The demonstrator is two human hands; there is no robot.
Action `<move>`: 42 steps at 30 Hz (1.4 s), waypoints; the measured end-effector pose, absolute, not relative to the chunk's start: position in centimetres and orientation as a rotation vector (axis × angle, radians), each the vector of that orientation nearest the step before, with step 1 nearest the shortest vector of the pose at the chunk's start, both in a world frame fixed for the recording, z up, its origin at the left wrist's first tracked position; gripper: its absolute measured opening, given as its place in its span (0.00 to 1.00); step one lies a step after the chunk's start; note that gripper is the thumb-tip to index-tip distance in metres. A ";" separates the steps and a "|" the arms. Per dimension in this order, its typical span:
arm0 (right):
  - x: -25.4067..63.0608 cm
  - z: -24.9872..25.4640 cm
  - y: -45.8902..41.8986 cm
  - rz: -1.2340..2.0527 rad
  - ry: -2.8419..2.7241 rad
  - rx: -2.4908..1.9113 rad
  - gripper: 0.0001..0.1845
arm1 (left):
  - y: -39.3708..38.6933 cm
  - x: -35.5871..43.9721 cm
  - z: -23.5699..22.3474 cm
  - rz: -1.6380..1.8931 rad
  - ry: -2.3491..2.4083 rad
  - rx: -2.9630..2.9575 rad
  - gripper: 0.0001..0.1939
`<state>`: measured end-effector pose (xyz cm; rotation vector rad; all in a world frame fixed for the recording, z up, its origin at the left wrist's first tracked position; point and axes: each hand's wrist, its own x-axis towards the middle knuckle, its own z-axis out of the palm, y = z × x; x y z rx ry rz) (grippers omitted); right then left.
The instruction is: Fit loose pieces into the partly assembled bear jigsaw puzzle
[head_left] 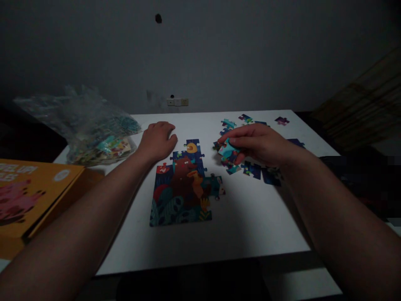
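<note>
Dim light falls on our white table [250, 234], and colours blur. Beside the half-built puzzle [184, 188], our left hand [156, 140] rests flat, fingers loosely curled, holding nothing. Our right hand [258, 144] pinches a teal puzzle piece [227, 149] just right of the puzzle, above loose pieces [252, 169] it partly hides. Left of it, the orange box [28, 196] is cut off, its white lettering unreadable.

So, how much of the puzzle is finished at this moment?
Done: the joined puzzle section, with the bear picture. In hand: the right hand pinches a teal piece; the left hand rests beside the section. Left: loose pieces lie scattered on the table.
</note>
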<state>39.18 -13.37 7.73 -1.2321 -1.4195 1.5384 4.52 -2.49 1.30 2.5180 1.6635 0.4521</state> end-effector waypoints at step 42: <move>38.5 6.8 -13.6 1.600 -1.481 -1.304 0.20 | -3.1 5.1 1.6 0.478 1.721 2.467 0.27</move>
